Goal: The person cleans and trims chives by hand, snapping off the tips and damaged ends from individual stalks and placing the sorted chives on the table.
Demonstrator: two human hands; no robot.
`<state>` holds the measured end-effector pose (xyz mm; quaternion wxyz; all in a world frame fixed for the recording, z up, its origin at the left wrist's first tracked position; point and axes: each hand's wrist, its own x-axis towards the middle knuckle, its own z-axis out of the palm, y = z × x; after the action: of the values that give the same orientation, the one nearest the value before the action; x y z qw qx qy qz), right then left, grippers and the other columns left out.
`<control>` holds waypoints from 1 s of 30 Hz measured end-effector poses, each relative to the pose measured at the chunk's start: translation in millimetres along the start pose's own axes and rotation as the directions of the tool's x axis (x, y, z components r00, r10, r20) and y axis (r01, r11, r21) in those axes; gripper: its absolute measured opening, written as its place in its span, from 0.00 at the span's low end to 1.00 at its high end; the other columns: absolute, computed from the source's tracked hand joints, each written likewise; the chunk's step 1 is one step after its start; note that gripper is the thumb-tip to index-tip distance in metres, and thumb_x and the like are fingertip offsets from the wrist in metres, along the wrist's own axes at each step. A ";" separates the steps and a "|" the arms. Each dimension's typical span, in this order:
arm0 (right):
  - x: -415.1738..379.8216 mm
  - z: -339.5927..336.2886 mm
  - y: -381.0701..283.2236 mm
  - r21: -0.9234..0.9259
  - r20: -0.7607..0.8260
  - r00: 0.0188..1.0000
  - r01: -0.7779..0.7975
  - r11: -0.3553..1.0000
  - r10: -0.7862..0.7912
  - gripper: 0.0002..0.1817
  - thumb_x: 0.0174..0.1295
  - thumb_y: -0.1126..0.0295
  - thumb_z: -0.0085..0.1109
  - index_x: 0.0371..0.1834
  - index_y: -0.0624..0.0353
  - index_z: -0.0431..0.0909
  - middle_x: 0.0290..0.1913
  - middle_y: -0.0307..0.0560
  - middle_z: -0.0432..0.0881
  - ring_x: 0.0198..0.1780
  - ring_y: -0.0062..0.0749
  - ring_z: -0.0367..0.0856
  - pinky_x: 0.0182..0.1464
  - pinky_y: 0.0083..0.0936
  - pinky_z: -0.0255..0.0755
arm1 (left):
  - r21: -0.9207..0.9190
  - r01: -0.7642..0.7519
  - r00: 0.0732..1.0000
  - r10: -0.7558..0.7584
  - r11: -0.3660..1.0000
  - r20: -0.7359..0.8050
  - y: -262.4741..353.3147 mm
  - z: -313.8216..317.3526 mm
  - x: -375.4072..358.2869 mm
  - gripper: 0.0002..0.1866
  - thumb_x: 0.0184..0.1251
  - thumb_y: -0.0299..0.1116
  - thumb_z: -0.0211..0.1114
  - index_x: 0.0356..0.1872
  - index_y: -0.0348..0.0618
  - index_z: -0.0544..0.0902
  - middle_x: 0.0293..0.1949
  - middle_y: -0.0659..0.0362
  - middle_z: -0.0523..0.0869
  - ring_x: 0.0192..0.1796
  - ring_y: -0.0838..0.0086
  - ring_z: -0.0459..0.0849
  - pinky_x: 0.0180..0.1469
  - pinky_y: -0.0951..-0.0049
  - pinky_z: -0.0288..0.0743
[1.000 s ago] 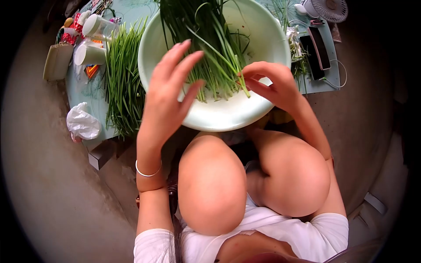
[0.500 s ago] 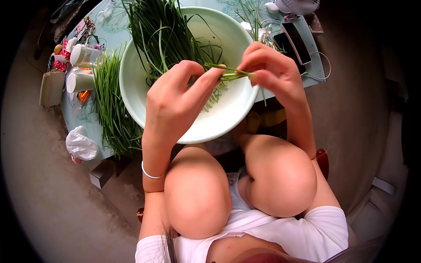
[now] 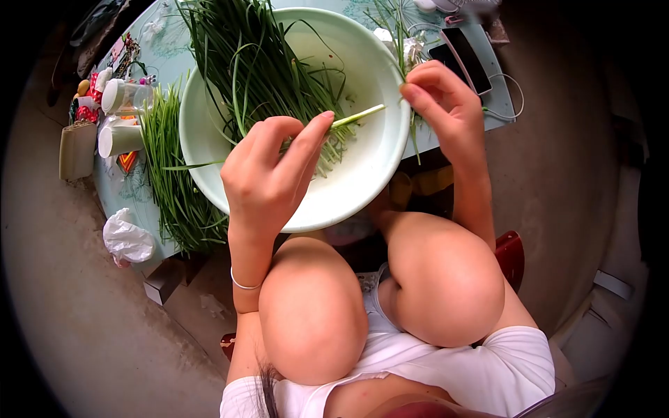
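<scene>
My left hand (image 3: 268,167) is over the near left part of a pale green basin (image 3: 327,219), pinching a green stalk (image 3: 359,117) whose pale end points right across the basin. Past the basin's right rim, my right hand (image 3: 446,101) has its thumb and forefinger pressed together; a bit of green shows near the fingertips, too small to make out. A big bunch of long green leaves (image 3: 244,70) lies in the basin, reaching over its far left rim. On the table left of the basin lies another pile of green stalks (image 3: 171,174).
The patterned table (image 3: 111,177) holds a clear cup (image 3: 125,96), a pale cup (image 3: 120,139), a crumpled white bag (image 3: 128,237) at its near left edge, and a dark device (image 3: 467,59) with a white cable at the right. My knees are close below the basin.
My hands have moved apart. The left one has drawn left and slightly nearer me with the stalk, and the right one has moved off the stalk's end, to the right and outward.
</scene>
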<state>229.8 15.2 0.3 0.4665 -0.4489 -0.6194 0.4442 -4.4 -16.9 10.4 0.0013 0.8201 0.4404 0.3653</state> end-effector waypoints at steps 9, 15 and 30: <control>6.8 -40.6 6.6 -0.831 -0.141 0.948 0.044 0.554 -0.287 0.10 0.65 0.70 0.57 0.43 0.66 0.79 0.41 0.40 0.82 0.40 0.19 0.77 0.44 0.15 0.70 | -0.180 0.106 0.993 -0.114 0.978 -0.030 1.6 7.8 -0.2 0.15 0.49 0.22 0.70 0.40 0.42 0.85 0.25 0.60 0.78 0.22 0.74 0.76 0.22 0.74 0.69; -8.3 23.0 -12.6 0.310 0.166 0.963 -0.256 0.916 0.213 0.09 0.61 0.70 0.63 0.41 0.63 0.80 0.30 0.38 0.83 0.30 0.14 0.78 0.32 0.12 0.72 | -0.162 0.104 0.994 -0.108 0.981 -0.017 5.9 10.3 1.9 0.14 0.49 0.22 0.70 0.41 0.42 0.85 0.26 0.60 0.78 0.22 0.73 0.77 0.23 0.74 0.71; -5.3 26.7 -8.5 0.490 0.292 0.938 -0.313 0.814 0.186 0.10 0.66 0.75 0.55 0.44 0.70 0.80 0.33 0.52 0.85 0.33 0.27 0.85 0.36 0.22 0.81 | -0.552 0.304 0.953 -0.236 0.776 0.192 3.9 10.2 -2.7 0.06 0.58 0.21 0.65 0.37 0.35 0.83 0.26 0.57 0.79 0.24 0.76 0.79 0.24 0.78 0.71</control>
<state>203.4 4.8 3.1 0.4339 -0.3260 -0.4580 0.7040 3.6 -17.9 2.6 0.3261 0.7285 0.4215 0.4304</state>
